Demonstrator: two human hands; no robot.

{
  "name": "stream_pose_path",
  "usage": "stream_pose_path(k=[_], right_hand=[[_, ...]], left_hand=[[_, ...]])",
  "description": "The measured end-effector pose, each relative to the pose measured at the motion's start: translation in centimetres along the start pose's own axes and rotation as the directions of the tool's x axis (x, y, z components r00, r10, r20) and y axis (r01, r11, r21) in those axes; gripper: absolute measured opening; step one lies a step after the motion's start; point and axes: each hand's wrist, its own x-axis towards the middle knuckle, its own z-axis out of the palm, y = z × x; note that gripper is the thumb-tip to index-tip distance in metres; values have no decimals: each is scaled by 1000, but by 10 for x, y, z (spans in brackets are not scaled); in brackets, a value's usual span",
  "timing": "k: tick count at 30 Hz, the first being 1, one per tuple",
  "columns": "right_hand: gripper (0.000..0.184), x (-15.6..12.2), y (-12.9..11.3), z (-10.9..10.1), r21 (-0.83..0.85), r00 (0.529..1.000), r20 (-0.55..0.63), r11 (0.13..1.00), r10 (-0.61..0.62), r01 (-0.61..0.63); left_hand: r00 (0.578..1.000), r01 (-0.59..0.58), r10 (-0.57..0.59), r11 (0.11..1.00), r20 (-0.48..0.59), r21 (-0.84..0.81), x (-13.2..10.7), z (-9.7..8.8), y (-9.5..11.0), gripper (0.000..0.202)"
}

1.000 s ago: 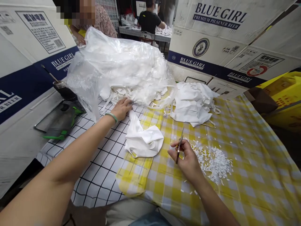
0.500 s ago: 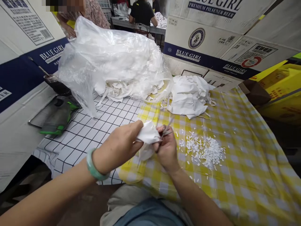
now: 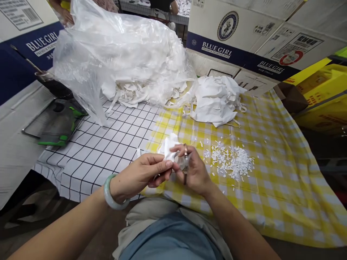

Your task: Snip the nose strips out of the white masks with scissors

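Observation:
My left hand point(image 3: 148, 169), a green bangle at its wrist, pinches the edge of a small white cloth piece point(image 3: 170, 146) between thumb and fingers. My right hand point(image 3: 193, 169) is close against it, fingers curled around a small pair of scissors point(image 3: 185, 164), mostly hidden in the palm. Its fingertips touch the cloth near the left thumb. To the right of the hands, a scatter of tiny white snippets point(image 3: 242, 164) lies on the yellow checked cloth point(image 3: 282, 180). Behind is a stack of white cloth pieces point(image 3: 214, 103) with narrow straps.
A large clear plastic bag point(image 3: 130, 54) full of white cloth pieces fills the back left. Cardboard beer boxes point(image 3: 244, 47) stand behind. On the left are a grey-green object point(image 3: 58, 124) and a dark cup point(image 3: 55, 85). People sit farther back.
The view has tilted down. The scissor blades that pointed up from my right hand have turned into the palm. My left hand's grip has shifted to the cloth's lower edge.

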Motion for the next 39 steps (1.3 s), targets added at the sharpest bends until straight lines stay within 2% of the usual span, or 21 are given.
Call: stream_pose_path(k=[2,5,9,10,12,13,14,16,17,18,19,21,22,25,27,30,34,39], right_hand=[[27,3,-6,3,95,998,-44,995,40,-36],[27,22,-14,-5,201,988,-113,976,107,-83],[29,46,-21,-11,264,992,-15,957,128,-120],[29,48,-21,-8,279,991,-7,952,136,-128],[31,49,-18,-1,302,985,-13,940,171,-159],[32,47,-15,4,317,979,-19,930,204,-188],[34,44,-13,9,338,969,-16,914,245,-225],[40,35,-7,20,400,944,18,863,330,-309],[43,29,-4,24,432,929,42,832,367,-348],[45,24,-1,27,456,915,67,804,398,-383],[46,18,2,29,469,903,85,783,421,-409],[45,6,6,24,433,892,90,789,442,-435],[42,1,7,19,367,897,75,824,437,-432],[34,-13,5,-9,-47,929,-59,928,366,-369],[33,-21,-1,-29,-359,950,-125,879,288,-314],[35,-32,-11,-49,-605,976,-93,767,198,-214],[34,-42,-16,-59,-688,989,-27,715,148,-126],[40,-50,-14,-63,-651,978,-8,741,210,-164]], left_hand=[[1000,-2,2,1000,0,20,-3,0,6,37],[997,-42,46,997,-62,70,-9,-4,7,34],[998,-56,56,989,5,139,-17,-3,7,32],[996,-90,88,979,17,181,-18,-1,8,31],[972,-226,236,916,12,332,-18,4,11,27],[938,-312,348,847,-4,431,-17,6,13,25],[882,-386,470,751,-23,535,-15,9,14,23],[738,-462,673,555,-46,692,-8,12,13,22],[687,-479,725,508,-55,716,-3,13,12,22],[661,-502,747,513,-73,696,3,15,9,23],[665,-532,740,564,-100,631,9,16,6,24],[732,-563,662,722,-164,401,22,21,-2,28],[766,-553,612,783,-196,284,27,24,-5,29],[834,-488,495,868,-243,95,41,36,-16,30],[867,-441,442,895,-230,60,47,44,-23,31],[904,-382,381,924,-194,35,54,53,-32,34],[911,-388,382,922,-154,-11,60,61,-43,32],[906,-408,407,913,-118,16,61,65,-48,32]])
